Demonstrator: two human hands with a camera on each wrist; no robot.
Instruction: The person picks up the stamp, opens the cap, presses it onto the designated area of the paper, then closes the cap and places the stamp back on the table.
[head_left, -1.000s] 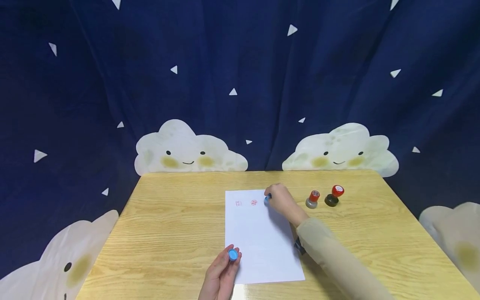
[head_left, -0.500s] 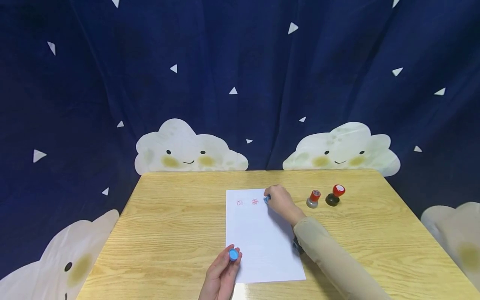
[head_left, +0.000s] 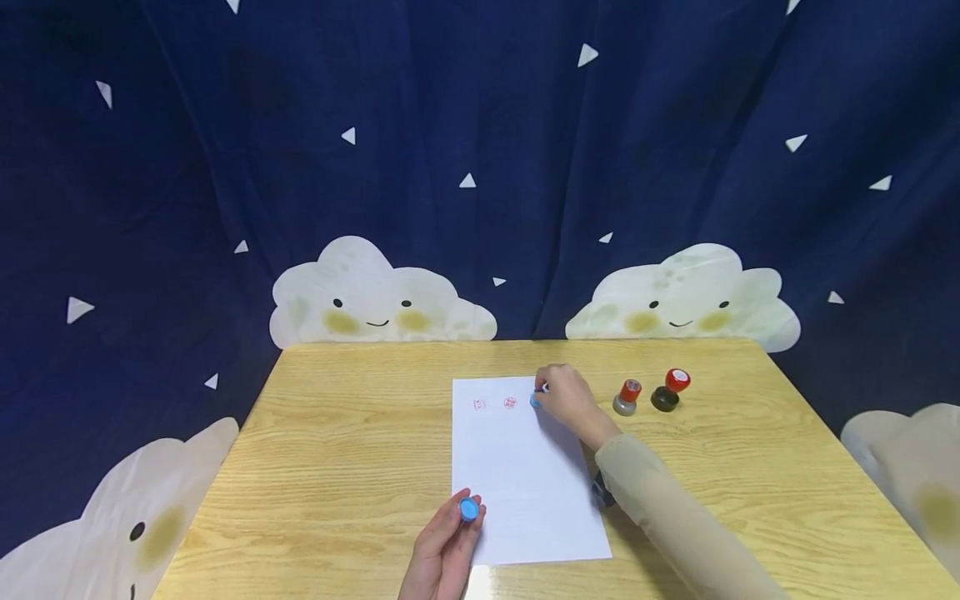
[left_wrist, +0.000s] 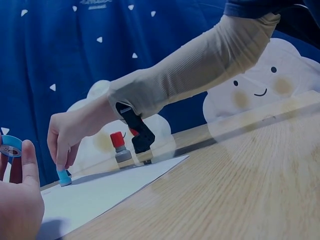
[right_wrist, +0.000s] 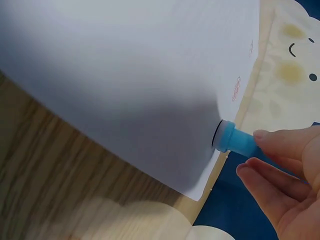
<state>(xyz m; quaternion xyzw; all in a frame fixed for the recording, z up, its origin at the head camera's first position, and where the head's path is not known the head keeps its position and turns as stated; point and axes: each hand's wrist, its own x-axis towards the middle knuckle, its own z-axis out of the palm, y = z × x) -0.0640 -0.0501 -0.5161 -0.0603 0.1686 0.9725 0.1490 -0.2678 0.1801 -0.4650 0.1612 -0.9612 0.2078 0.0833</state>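
Observation:
My right hand (head_left: 567,397) pinches a light blue stamp (right_wrist: 235,139) between thumb and fingers. The stamp stands base down at the upper right of a white sheet of paper (head_left: 525,492), its base right at the surface. Two small red prints, a squarish print (head_left: 479,405) and a round print (head_left: 510,402), lie left of it along the top of the sheet. Low over the sheet's near left corner, my left hand (head_left: 442,542) holds a round blue cap (head_left: 468,509), hollow side up, between thumb and fingers.
Right of the paper stand a red stamp on a grey base (head_left: 627,397) and a red-handled stamp on a black base (head_left: 670,390). The wooden table (head_left: 352,442) ends at a dark blue curtain (head_left: 420,167) with cloud faces. My right sleeve (head_left: 667,508) crosses the paper's right edge.
My right hand has shifted slightly right and away with the blue stamp, which stays at the paper's upper right. My left hand and the cap hold almost still.

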